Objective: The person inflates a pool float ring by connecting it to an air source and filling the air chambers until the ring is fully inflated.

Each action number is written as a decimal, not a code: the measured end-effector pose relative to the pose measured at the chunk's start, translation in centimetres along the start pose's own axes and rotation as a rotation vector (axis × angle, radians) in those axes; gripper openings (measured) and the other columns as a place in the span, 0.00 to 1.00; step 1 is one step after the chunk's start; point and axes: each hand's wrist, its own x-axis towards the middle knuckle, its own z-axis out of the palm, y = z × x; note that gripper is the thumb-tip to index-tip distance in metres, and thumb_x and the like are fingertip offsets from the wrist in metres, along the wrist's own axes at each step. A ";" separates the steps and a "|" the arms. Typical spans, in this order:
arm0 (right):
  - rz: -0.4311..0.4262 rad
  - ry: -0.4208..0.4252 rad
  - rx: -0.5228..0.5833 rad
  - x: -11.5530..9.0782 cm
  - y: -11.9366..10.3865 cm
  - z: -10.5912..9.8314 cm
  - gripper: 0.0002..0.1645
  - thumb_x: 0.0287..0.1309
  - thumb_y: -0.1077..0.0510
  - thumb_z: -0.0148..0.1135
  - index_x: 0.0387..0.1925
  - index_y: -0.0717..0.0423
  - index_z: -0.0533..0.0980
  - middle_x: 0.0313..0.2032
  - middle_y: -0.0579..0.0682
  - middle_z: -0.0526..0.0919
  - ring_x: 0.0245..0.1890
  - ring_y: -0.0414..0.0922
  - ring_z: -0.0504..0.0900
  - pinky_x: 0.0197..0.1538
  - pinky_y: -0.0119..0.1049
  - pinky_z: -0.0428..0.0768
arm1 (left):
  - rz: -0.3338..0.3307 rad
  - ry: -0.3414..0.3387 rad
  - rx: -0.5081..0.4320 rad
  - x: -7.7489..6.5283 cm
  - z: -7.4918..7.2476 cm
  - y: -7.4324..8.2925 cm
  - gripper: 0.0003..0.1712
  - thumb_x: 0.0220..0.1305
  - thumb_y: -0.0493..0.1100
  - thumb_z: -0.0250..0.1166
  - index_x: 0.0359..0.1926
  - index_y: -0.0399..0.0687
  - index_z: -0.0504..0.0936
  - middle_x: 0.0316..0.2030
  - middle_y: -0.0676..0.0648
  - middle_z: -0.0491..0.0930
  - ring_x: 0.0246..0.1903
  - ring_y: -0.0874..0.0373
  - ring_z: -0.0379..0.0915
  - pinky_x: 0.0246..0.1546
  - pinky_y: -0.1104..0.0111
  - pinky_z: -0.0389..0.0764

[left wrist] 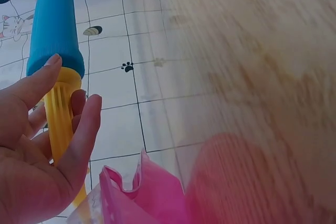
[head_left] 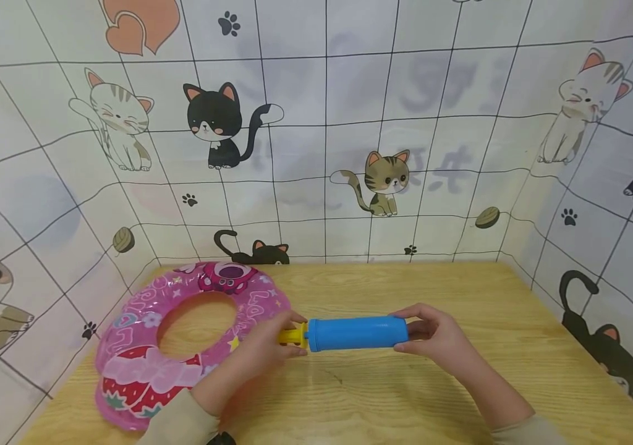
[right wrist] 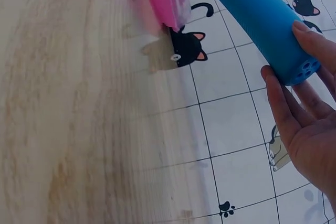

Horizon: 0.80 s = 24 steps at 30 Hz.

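Note:
A hand air pump, with a blue ribbed barrel [head_left: 358,332] and a yellow handle [head_left: 292,335], lies level between both hands above the table. At its left end my left hand [head_left: 266,343] grips the yellow part; in the left wrist view its thumb reaches the blue collar and other fingers pass behind the yellow handle [left wrist: 60,124]. My right hand [head_left: 441,343] holds the far right end of the barrel between thumb and fingers. Small round holes show in that end face [right wrist: 307,70] in the right wrist view.
An inflated pink swim ring [head_left: 127,324] with strawberry and bear prints lies at the left of the wooden table [head_left: 405,395], partly behind my left forearm. Cat-printed, grid-patterned sheeting [head_left: 305,142] stands along the back and both sides.

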 end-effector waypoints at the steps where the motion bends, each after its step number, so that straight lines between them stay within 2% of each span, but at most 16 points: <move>1: 0.000 -0.003 -0.008 0.0 0.0 0.1 0.33 0.45 0.60 0.78 0.55 0.61 0.76 0.51 0.67 0.77 0.45 0.57 0.82 0.42 0.44 0.84 | 0.001 0.002 0.007 0.0 0.1 0.1 0.27 0.57 0.41 0.73 0.57 0.53 0.75 0.50 0.44 0.79 0.45 0.50 0.74 0.44 0.58 0.80; 5: -0.009 -0.017 -0.022 -0.1 0.1 0.0 0.32 0.47 0.59 0.77 0.55 0.60 0.75 0.53 0.66 0.76 0.45 0.57 0.81 0.42 0.44 0.84 | 0.007 0.006 0.006 0.1 0.3 0.5 0.27 0.57 0.40 0.73 0.56 0.53 0.76 0.49 0.43 0.79 0.46 0.49 0.74 0.44 0.57 0.80; 10: -0.047 -0.020 -0.019 -0.9 0.0 -1.3 0.31 0.49 0.61 0.75 0.55 0.62 0.75 0.53 0.64 0.76 0.44 0.54 0.82 0.41 0.43 0.84 | 0.003 0.004 0.026 0.0 0.1 0.3 0.26 0.57 0.43 0.73 0.56 0.56 0.77 0.51 0.42 0.79 0.48 0.46 0.75 0.47 0.54 0.80; 17: -0.054 -0.010 -0.002 -2.5 0.5 -4.1 0.29 0.50 0.66 0.73 0.55 0.63 0.74 0.51 0.43 0.79 0.44 0.46 0.83 0.42 0.42 0.84 | 0.043 -0.004 0.046 -0.3 -0.5 -0.6 0.26 0.58 0.46 0.73 0.57 0.55 0.78 0.51 0.45 0.80 0.51 0.46 0.75 0.50 0.53 0.78; 21: -0.059 0.005 -0.041 -3.3 0.8 -5.5 0.30 0.51 0.66 0.72 0.56 0.63 0.73 0.50 0.37 0.80 0.44 0.44 0.83 0.41 0.41 0.84 | 0.045 -0.016 0.032 -0.6 -0.8 -1.1 0.26 0.58 0.46 0.72 0.58 0.53 0.78 0.53 0.46 0.79 0.53 0.46 0.74 0.51 0.53 0.78; 24: -0.059 0.014 -0.068 -3.9 0.8 -6.5 0.29 0.52 0.66 0.71 0.57 0.62 0.73 0.51 0.34 0.79 0.45 0.41 0.83 0.41 0.40 0.84 | 0.034 -0.017 0.026 -0.9 -1.1 -1.5 0.26 0.57 0.46 0.73 0.58 0.55 0.78 0.54 0.48 0.79 0.54 0.46 0.74 0.53 0.52 0.77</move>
